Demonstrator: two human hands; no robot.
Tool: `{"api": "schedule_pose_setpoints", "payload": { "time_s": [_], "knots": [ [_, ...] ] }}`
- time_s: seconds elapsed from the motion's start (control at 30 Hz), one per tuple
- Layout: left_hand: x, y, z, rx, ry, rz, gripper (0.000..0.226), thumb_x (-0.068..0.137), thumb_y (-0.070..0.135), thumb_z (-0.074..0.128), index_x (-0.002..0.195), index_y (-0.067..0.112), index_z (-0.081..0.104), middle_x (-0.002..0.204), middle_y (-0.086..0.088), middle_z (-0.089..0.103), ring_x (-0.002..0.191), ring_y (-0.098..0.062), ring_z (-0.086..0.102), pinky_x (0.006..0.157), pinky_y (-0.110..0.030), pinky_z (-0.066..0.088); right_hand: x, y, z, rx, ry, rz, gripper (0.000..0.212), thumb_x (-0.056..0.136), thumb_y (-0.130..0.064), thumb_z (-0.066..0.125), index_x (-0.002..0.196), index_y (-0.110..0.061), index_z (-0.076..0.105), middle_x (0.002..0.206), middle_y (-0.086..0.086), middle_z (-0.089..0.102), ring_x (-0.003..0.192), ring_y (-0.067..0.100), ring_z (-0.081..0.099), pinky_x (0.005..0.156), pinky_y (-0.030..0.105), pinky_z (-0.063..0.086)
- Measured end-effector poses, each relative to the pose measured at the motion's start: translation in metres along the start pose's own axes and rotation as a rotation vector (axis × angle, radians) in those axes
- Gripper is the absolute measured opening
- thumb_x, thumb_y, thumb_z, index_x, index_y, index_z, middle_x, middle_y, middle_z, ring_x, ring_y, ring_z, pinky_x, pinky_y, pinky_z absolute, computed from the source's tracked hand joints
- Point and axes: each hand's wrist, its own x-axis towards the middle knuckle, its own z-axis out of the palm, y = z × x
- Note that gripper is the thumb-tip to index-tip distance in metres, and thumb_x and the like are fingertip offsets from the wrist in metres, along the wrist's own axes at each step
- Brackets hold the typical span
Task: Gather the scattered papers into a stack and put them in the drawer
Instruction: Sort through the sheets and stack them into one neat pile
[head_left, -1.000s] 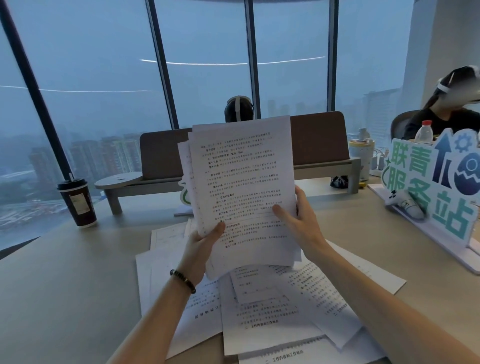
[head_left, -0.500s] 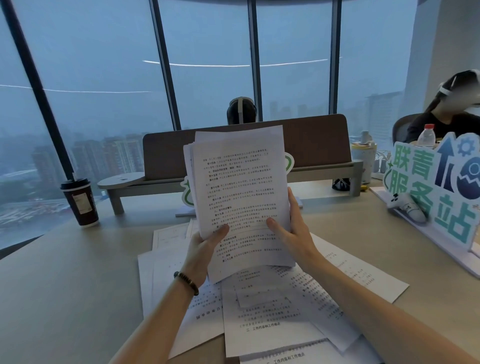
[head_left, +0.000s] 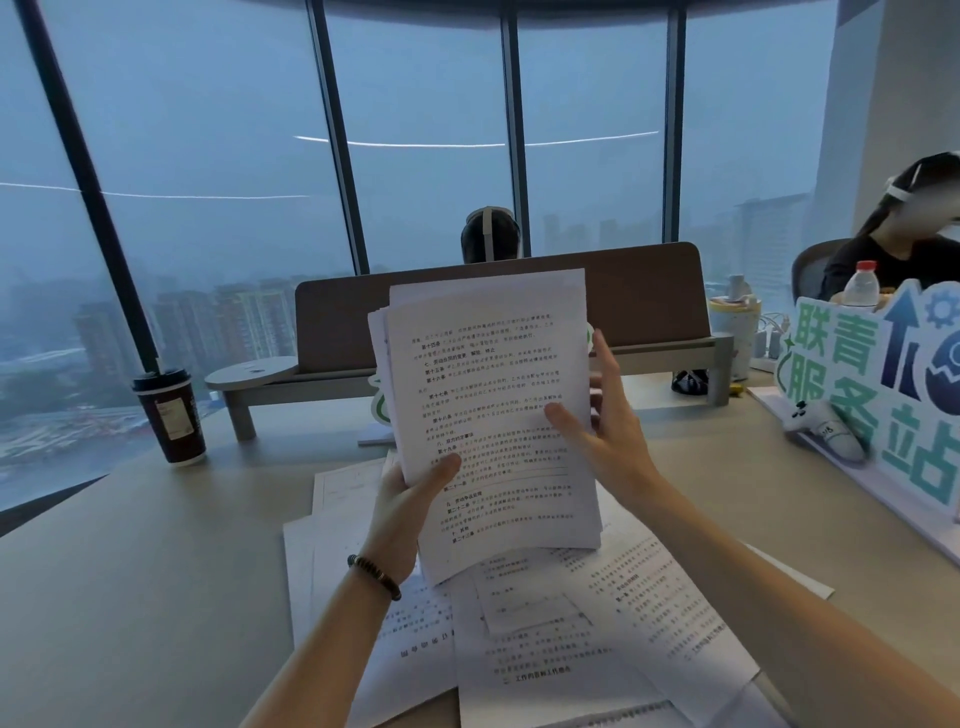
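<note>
I hold a stack of printed papers (head_left: 488, 395) upright above the desk. My left hand (head_left: 405, 514) grips its lower left edge, thumb on the front page. My right hand (head_left: 602, 431) holds the right edge, thumb pressed on the front and fingers straight along the side. Below the stack, several loose printed sheets (head_left: 545, 649) lie scattered and overlapping on the beige desk (head_left: 130, 597). No drawer is in view.
A dark paper coffee cup (head_left: 169, 415) stands at the left. A brown divider with a shelf (head_left: 519, 322) crosses the desk behind the papers. A green-and-blue sign (head_left: 872, 384) stands at the right, with a bottle (head_left: 861, 285) and a seated person (head_left: 898, 244) behind it.
The stack has dropped a little and its sheets are more even. My right hand slid up the right edge, its fingers now straighter.
</note>
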Motion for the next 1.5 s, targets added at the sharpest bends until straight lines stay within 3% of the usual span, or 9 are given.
{"api": "schedule_pose_setpoints", "payload": {
  "time_s": [0.17,0.4,0.5,0.7,0.83,0.93,1.1,1.3,1.5],
  "knots": [
    [-0.001,0.000,0.000,0.023,-0.026,-0.003,0.035,0.086,0.015,0.070,0.120,0.008,0.066,0.111,-0.010,0.074,0.104,-0.029,0.070,0.092,-0.054,0.054,0.047,-0.044,-0.007,-0.188,0.082,-0.183,0.092,0.089,-0.034,0.071,0.148,-0.056,0.003,0.134,-0.006,0.039,0.105,0.009,0.054,0.075,0.020,0.051],
    [-0.002,0.002,0.000,-0.002,-0.030,-0.017,0.031,0.085,0.015,0.070,0.116,0.012,0.068,0.109,-0.008,0.075,0.103,-0.030,0.070,0.090,-0.053,0.055,0.066,-0.061,-0.011,-0.496,0.037,-0.262,0.049,0.095,-0.025,0.063,0.140,-0.041,0.049,0.133,-0.001,0.037,0.109,0.013,0.042,0.078,0.006,0.040],
    [-0.002,0.003,0.001,-0.007,-0.036,-0.015,0.028,0.087,0.016,0.068,0.116,0.013,0.068,0.109,-0.008,0.075,0.103,-0.031,0.070,0.088,-0.052,0.056,0.063,-0.055,-0.012,-0.461,0.068,-0.282,0.049,0.095,-0.023,0.064,0.139,-0.041,0.051,0.138,-0.002,0.036,0.115,0.013,0.040,0.091,0.020,0.044],
    [-0.003,0.006,0.003,-0.034,-0.069,-0.051,0.032,0.084,0.025,0.068,0.115,0.016,0.068,0.110,-0.009,0.074,0.102,-0.029,0.070,0.089,-0.051,0.056,0.060,-0.053,-0.011,-0.315,0.068,-0.200,0.053,0.093,-0.022,0.067,0.138,-0.045,0.050,0.144,-0.005,0.030,0.117,0.011,0.039,0.070,-0.005,0.039],
    [-0.002,0.006,0.002,-0.042,-0.091,-0.089,0.030,0.086,0.027,0.065,0.115,0.019,0.068,0.111,-0.007,0.074,0.104,-0.028,0.070,0.090,-0.050,0.055,0.057,-0.057,-0.007,-0.251,0.041,-0.168,0.078,0.090,-0.022,0.071,0.145,-0.053,0.025,0.129,-0.008,0.037,0.103,0.006,0.050,0.066,0.004,0.047],
    [-0.002,0.007,0.001,-0.039,-0.086,-0.088,0.028,0.088,0.028,0.062,0.114,0.018,0.069,0.111,-0.007,0.074,0.103,-0.028,0.071,0.088,-0.048,0.056,0.048,-0.045,-0.008,0.157,-0.007,0.055,0.099,0.081,-0.019,0.080,0.147,-0.051,0.014,0.121,-0.008,0.059,0.094,0.014,0.070,0.070,0.027,0.061],
    [-0.002,0.004,0.004,0.083,-0.040,-0.009,0.021,0.095,0.027,0.058,0.110,0.016,0.069,0.102,-0.002,0.077,0.094,-0.021,0.073,0.075,-0.035,0.060,0.014,0.012,-0.004,0.244,-0.208,0.334,0.043,0.090,-0.025,0.071,0.129,-0.017,0.054,0.121,0.006,0.070,0.102,0.025,0.071,0.086,0.048,0.059],
    [0.001,-0.002,0.009,0.253,0.072,0.114,0.008,0.095,0.026,0.060,0.094,0.029,0.067,0.089,0.008,0.073,0.082,-0.013,0.071,0.068,-0.033,0.061,-0.004,0.022,0.012,0.062,-0.068,0.255,0.024,0.101,-0.026,0.054,0.116,-0.013,0.041,0.112,0.000,0.060,0.104,0.022,0.063,0.085,0.045,0.058],
    [0.006,-0.008,0.003,0.170,0.042,0.074,0.024,0.094,0.023,0.062,0.117,0.020,0.067,0.107,0.002,0.075,0.097,-0.019,0.072,0.079,-0.039,0.060,-0.015,0.022,0.019,-0.061,-0.136,0.246,0.015,0.104,-0.011,0.042,0.113,-0.018,0.032,0.111,-0.005,0.057,0.096,0.011,0.062,0.068,0.024,0.055]
  ]
}}
